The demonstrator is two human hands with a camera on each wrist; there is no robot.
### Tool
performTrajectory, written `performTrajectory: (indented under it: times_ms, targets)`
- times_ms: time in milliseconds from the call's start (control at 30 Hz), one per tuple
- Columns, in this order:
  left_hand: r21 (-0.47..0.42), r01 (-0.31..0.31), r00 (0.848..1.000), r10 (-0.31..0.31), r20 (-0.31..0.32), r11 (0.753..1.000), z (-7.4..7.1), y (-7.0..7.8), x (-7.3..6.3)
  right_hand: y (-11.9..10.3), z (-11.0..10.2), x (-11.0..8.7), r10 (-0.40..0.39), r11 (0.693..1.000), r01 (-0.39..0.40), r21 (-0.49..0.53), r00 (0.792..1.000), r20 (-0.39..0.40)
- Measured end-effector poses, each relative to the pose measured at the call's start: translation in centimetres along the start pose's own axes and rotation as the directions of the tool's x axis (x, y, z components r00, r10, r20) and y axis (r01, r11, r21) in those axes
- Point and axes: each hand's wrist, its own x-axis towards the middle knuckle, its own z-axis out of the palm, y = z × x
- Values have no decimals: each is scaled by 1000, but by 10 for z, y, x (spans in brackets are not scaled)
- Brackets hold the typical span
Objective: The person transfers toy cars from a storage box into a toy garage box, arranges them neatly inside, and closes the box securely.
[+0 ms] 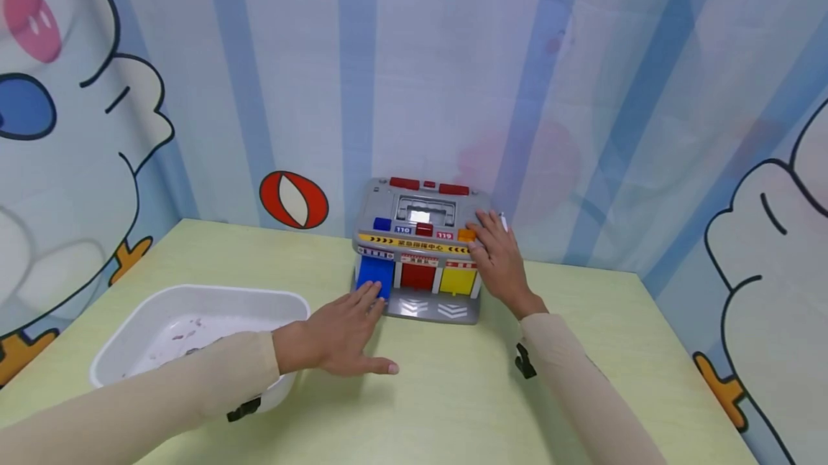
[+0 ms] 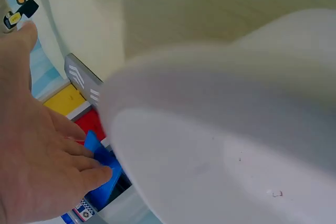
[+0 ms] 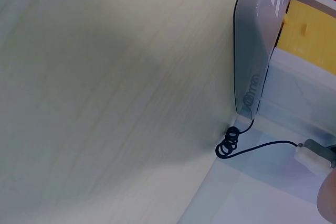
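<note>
A grey toy emergency station (image 1: pixel 423 210) stands at the back of the table, with coloured buttons on its roof and blue, red and yellow garage doors. My left hand (image 1: pixel 343 328) reaches palm down to its left side, fingers extended and thumb spread. Its fingertips touch the blue door (image 1: pixel 373 274). The left wrist view shows the same blue door (image 2: pixel 98 148) tilted outward, with a dark gap beside it. My right hand (image 1: pixel 500 258) rests on the station's right roof corner, fingers extended next to the orange button (image 1: pixel 466 235). Only a bit of that hand (image 3: pixel 327 198) shows in the right wrist view.
A white plastic tub (image 1: pixel 194 292) stands on the left of the pale table (image 1: pixel 446 393), under my left forearm. A white handset (image 3: pixel 312 160) on a coiled black cord (image 3: pixel 229 142) hangs at the station's right side. A printed striped curtain (image 1: pixel 427 77) rises behind the table.
</note>
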Motion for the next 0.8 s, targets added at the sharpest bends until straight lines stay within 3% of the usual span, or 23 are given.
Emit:
performTrajectory:
  times_ms: [367,600,800]
  targets:
    - [58,27,985,-37,170,998,-12,-5,31,0,-2,0,-3,1000,3,1,1000,-3]
    - [92,6,988,-20,155,996,-12,-15,49,-1,-1,-2,19,1000,-19,13,1000,13]
    - [99,-4,988,-11,151,995,-11,-21,55,-2,-1,0,25,1000,-25,18,1000,8]
